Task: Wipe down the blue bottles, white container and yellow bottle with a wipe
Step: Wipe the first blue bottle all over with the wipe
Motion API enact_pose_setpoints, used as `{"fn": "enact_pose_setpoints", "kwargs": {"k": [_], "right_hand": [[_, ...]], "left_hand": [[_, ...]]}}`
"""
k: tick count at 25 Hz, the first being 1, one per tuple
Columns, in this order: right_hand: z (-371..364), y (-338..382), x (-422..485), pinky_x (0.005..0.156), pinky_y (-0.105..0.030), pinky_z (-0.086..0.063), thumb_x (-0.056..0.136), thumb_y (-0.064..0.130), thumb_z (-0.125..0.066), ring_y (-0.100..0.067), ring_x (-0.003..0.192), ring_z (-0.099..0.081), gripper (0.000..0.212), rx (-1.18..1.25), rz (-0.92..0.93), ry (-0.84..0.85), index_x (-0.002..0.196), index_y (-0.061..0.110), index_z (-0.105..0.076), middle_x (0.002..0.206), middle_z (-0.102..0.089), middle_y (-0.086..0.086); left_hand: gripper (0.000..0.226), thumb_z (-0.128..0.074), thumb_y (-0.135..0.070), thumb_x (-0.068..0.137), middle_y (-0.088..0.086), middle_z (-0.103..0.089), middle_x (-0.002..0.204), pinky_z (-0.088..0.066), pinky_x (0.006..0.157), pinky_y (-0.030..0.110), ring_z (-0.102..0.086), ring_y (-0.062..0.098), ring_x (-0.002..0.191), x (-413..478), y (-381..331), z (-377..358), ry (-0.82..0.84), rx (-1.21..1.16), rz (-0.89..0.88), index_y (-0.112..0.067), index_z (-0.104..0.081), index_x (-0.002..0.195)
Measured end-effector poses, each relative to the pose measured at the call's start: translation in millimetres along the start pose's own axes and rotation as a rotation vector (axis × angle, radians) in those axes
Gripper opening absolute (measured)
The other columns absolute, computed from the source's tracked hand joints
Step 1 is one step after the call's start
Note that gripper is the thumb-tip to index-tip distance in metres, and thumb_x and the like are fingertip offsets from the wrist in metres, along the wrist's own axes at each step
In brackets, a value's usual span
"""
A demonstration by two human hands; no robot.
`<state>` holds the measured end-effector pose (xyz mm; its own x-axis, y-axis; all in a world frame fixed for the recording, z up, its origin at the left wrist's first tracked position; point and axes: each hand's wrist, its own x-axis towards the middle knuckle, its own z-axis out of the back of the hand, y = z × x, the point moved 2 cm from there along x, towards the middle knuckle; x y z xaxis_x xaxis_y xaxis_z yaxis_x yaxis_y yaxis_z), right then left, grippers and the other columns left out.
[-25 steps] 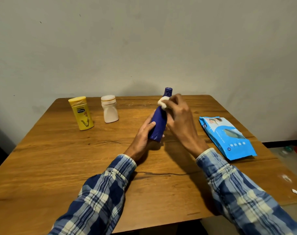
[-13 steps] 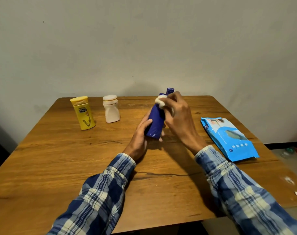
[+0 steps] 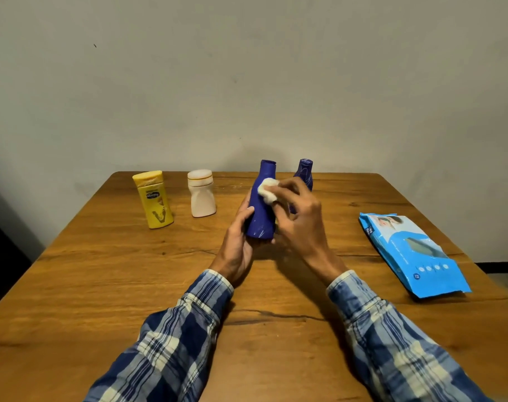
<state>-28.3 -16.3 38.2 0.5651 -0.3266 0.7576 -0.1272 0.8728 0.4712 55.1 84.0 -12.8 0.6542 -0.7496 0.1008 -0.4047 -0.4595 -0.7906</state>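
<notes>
At six o'clock on the wooden table [image 3: 101, 285], closest in, two soft plaid sleeves [image 3: 189, 329] reach forward and converge toward the middle. Just beyond them the left hand [image 3: 236, 245] wraps its fingers and thumb round the lower body of a blue bottle [image 3: 263, 213], probably to steady it so that rubbing cannot tip or spin it; whether its base rests on the wood I cannot tell. The right hand [image 3: 302, 224] pinches a wadded white wipe [image 3: 267, 190] in curled fingertips and presses it on the bottle's shoulder, just under the neck, so the cleaning seems to be under way on this piece. The bottle is smooth, glossy plastic, wide below and tapering to a narrow neck whose mouth appears uncapped. Out at three o'clock a pack [image 3: 412, 253] of wipes lies flat, a limp, shiny light-blue pouch, likely kept on the wiping hand's side for a fresh sheet. At twelve o'clock, directly behind the right hand's fingers and partly hidden by them, a second bottle [image 3: 305, 172] stands upright, the same blue with pale swirls. Toward eleven o'clock a squat, waisted white container [image 3: 202, 195] with a round banded lid stands beside a flat-sided yellow bottle [image 3: 154, 198], both well apart from the hands and apparently waiting their turn. Farthest back rises a matte grey wall [image 3: 247, 82].
</notes>
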Motion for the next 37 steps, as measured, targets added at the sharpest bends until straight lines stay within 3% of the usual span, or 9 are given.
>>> {"fn": "enact_pose_setpoints", "kwargs": {"k": [3,12,16,20,24,27,31,34,37], "right_hand": [[4,-16,17,0.085,-0.024,-0.055,0.094,0.002,-0.065,-0.009,0.102,-0.057,0.028,0.096,-0.107,-0.143,0.12,0.01,-0.071,0.112,-0.058,-0.003],[21,2,82,0.078,-0.015,-0.055,0.094,0.01,-0.069,-0.014,0.1,-0.063,0.025,0.245,0.077,-0.105,0.118,0.009,-0.072,0.109,-0.064,-0.006],[35,17,97,0.083,-0.015,-0.054,0.091,0.007,-0.07,-0.011,0.101,-0.063,0.027,0.196,0.17,-0.048,0.118,0.011,-0.072,0.109,-0.064,-0.004],[46,14,100,0.074,-0.014,-0.055,0.094,0.006,-0.069,-0.011,0.098,-0.061,0.029,0.221,0.092,-0.14,0.122,0.013,-0.071,0.108,-0.062,-0.004],[37,17,95,0.077,-0.008,-0.051,0.091,0.007,-0.071,-0.007,0.098,-0.06,0.027,0.177,0.157,-0.011,0.118,0.01,-0.072,0.107,-0.062,-0.003],[41,12,99,0.073,-0.014,-0.054,0.094,0.009,-0.069,-0.009,0.096,-0.061,0.026,0.199,0.086,-0.146,0.119,0.01,-0.072,0.107,-0.063,-0.004],[33,21,94,0.075,-0.012,-0.053,0.091,0.01,-0.072,-0.008,0.093,-0.061,0.024,0.15,0.146,-0.038,0.114,0.009,-0.075,0.102,-0.063,-0.001],[35,22,96,0.072,-0.013,-0.053,0.091,0.011,-0.072,-0.008,0.09,-0.06,0.024,0.153,0.097,-0.091,0.115,0.011,-0.074,0.102,-0.063,-0.001],[28,28,91,0.081,-0.01,-0.049,0.089,0.009,-0.072,-0.008,0.093,-0.06,0.026,0.077,0.202,0.044,0.115,0.01,-0.073,0.103,-0.063,-0.002]], "left_hand": [[0.046,-0.047,-0.032,0.106,0.014,-0.07,0.126,-0.057,0.065,0.039,-0.066,0.032,0.092,6,0,4,0.052,0.024,0.021,-0.031,-0.043,0.152],[0.051,-0.044,-0.033,0.103,0.017,-0.068,0.124,-0.058,0.06,0.037,-0.069,0.035,0.085,38,-57,-19,0.146,0.252,-0.18,-0.024,-0.039,0.153],[0.052,-0.042,-0.033,0.103,0.016,-0.061,0.135,-0.059,0.059,0.039,-0.068,0.032,0.102,57,-92,-44,0.159,0.379,-0.339,-0.023,-0.039,0.154],[0.049,-0.042,-0.029,0.107,0.019,-0.063,0.132,-0.06,0.059,0.037,-0.071,0.032,0.09,60,-97,-54,0.205,0.389,-0.343,-0.024,-0.038,0.155],[0.047,-0.04,-0.029,0.108,0.015,-0.061,0.135,-0.06,0.063,0.039,-0.07,0.028,0.099,61,-95,-53,0.182,0.4,-0.332,-0.023,-0.039,0.154],[0.045,-0.037,-0.026,0.109,0.019,-0.062,0.129,-0.058,0.061,0.039,-0.068,0.03,0.088,59,-94,-56,0.211,0.396,-0.292,-0.025,-0.039,0.155],[0.045,-0.031,-0.031,0.11,0.014,-0.065,0.123,-0.052,0.072,0.047,-0.063,0.028,0.1,58,-95,-57,0.186,0.368,-0.274,-0.023,-0.041,0.153],[0.044,-0.031,-0.032,0.109,0.009,-0.068,0.117,-0.05,0.066,0.039,-0.065,0.021,0.092,55,-97,-61,0.171,0.271,-0.232,-0.021,-0.044,0.15],[0.038,-0.032,-0.029,0.109,0.005,-0.073,0.106,-0.057,0.076,0.036,-0.07,0.017,0.093,54,-96,-62,0.132,0.192,-0.214,-0.019,-0.053,0.139]]}}
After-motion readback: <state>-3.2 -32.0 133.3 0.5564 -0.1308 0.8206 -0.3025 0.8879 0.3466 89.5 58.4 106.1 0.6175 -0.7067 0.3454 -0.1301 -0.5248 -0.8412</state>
